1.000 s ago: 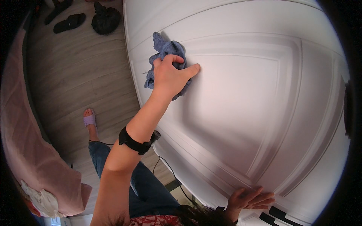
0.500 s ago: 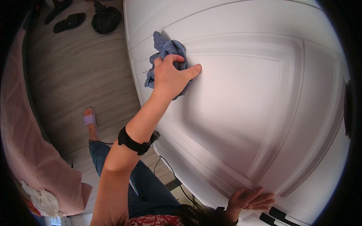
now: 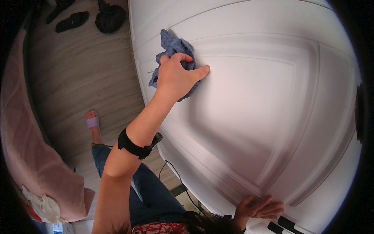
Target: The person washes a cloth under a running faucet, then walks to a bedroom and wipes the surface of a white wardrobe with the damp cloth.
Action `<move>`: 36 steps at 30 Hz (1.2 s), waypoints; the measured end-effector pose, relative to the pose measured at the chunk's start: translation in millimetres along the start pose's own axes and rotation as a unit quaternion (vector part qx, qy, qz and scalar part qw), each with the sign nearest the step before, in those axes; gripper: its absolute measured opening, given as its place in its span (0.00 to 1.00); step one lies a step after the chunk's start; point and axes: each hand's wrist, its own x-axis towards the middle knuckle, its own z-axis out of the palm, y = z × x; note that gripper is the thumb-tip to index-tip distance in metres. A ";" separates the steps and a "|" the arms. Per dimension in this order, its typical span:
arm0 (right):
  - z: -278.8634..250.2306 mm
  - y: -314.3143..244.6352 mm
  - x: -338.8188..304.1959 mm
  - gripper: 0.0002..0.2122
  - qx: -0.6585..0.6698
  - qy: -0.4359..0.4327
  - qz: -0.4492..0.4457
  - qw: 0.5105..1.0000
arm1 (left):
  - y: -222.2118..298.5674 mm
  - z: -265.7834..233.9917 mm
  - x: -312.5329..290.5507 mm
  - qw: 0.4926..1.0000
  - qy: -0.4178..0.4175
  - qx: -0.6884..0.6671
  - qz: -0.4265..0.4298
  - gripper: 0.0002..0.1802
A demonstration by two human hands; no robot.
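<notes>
A crumpled blue-grey cloth (image 3: pixel 176 46) is pressed against the white panelled door (image 3: pixel 241 93), near its lower-left edge in the picture. My left hand (image 3: pixel 177 76) grips it, with the thumb stretched out onto the white surface and the other fingers bent into the folds. At the lower right, my right hand (image 3: pixel 259 209) rests against the door beside its raised moulding. Its fingers are extended and hold nothing. A black strap with a small device (image 3: pixel 136 147) is around my left forearm.
Two black handles (image 3: pixel 286 226) stick out at the lower right. A dark cable (image 3: pixel 177 173) hangs beside my leg. On the wooden floor (image 3: pixel 82 74) lie black slippers (image 3: pixel 72 22) and a black bag (image 3: pixel 110 18). A bed with pink covering (image 3: pixel 39 156) stands on the left.
My left hand and the cloth have shifted very slightly up along the door. The right hand stays at the same place.
</notes>
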 end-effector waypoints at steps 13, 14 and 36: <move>-0.4 3.5 2.8 0.26 0.000 -0.013 0.008 1.000 | 2.8 -0.1 7.6 0.999 0.025 0.005 0.030 0.25; 0.2 2.9 3.8 0.26 0.001 -0.012 0.006 1.000 | 0.0 1.8 9.3 0.997 0.054 0.023 0.052 0.23; -2.7 -10.2 37.8 0.26 -0.017 0.024 -0.047 0.998 | 6.3 7.8 23.8 0.943 0.189 0.114 0.247 0.23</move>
